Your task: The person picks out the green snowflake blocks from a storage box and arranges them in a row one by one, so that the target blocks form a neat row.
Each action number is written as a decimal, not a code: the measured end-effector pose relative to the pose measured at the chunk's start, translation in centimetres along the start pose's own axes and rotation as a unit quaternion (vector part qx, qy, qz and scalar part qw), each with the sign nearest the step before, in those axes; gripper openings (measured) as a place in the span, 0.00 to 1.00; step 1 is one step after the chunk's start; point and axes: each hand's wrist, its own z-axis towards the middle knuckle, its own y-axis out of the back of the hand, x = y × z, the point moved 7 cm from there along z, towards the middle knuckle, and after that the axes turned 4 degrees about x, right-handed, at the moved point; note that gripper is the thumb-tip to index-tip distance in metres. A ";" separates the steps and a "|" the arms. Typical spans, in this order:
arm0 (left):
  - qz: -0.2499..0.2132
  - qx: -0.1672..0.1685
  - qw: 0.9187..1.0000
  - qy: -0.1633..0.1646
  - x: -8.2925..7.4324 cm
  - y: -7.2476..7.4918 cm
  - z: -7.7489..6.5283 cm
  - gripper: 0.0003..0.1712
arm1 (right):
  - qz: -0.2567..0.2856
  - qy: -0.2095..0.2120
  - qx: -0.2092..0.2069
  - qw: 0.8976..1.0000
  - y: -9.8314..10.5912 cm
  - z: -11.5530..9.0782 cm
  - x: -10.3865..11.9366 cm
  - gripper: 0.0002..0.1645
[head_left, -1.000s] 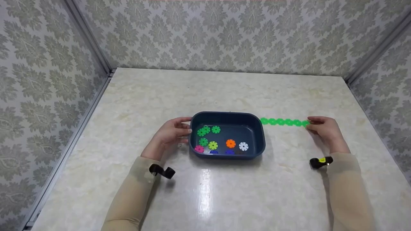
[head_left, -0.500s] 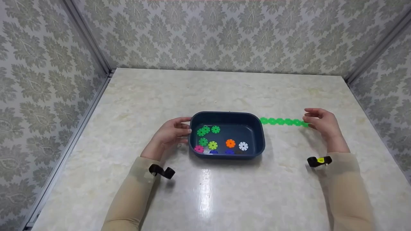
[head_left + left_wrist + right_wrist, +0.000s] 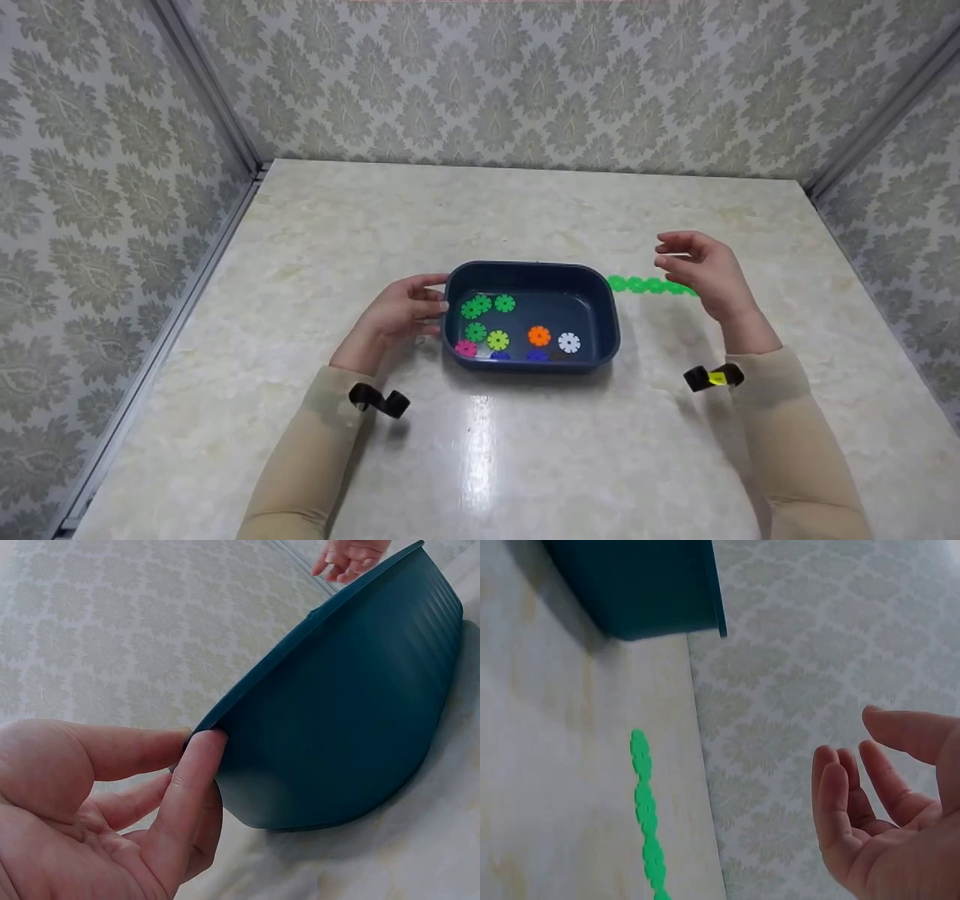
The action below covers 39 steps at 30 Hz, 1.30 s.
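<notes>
A dark blue plastic basin (image 3: 536,365) stands on the table, with my left hand (image 3: 397,311) at its left end. In the left wrist view the left fingers (image 3: 196,772) pinch the basin's rim. My right hand (image 3: 705,274) hovers to the right of the basin, fingers loosely bent and holding nothing. Below it a straight chain of joined green snowflake discs (image 3: 645,284) lies on the table, its right end hidden by the hand. In the basin lie loose notched discs: several green, a yellow-green one (image 3: 498,340), an orange one (image 3: 538,335), a white one (image 3: 569,343), a pink one (image 3: 466,348) and blue ones.
The marble-patterned table (image 3: 420,217) ends at a papered back wall (image 3: 480,82), with papered side panels on the left and right. A black wrist camera (image 3: 379,400) is strapped to the left sleeve and another (image 3: 712,377) to the right.
My right hand has let go of the green chain's right end, risen, and moved left over it. The left hand and the basin have stayed put.
</notes>
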 end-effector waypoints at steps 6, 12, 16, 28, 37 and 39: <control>0.005 -0.004 1.000 0.004 0.1 0.1 0.1 0.35 | 0.014 0.027 0.041 0.999 -4.1 0.2 2.1 0.28; 0.005 -0.005 1.000 0.004 0.0 0.1 0.0 0.35 | 0.034 0.049 0.081 0.995 -8.2 0.3 3.5 0.25; 0.005 -0.001 1.000 -0.001 0.0 0.0 -0.1 0.34 | 0.038 0.050 0.103 0.993 -10.6 0.5 4.0 0.24; 0.000 -0.003 1.000 0.003 -0.1 0.0 -0.1 0.34 | 0.043 0.054 0.179 0.981 -16.8 1.1 4.8 0.25; 0.008 -0.009 1.000 0.009 0.0 0.1 0.0 0.34 | 0.009 0.031 0.210 0.977 -19.7 1.9 4.3 0.25; 0.008 -0.008 1.000 0.010 0.0 0.1 0.0 0.34 | -0.004 0.027 0.214 0.976 -20.2 2.0 4.2 0.24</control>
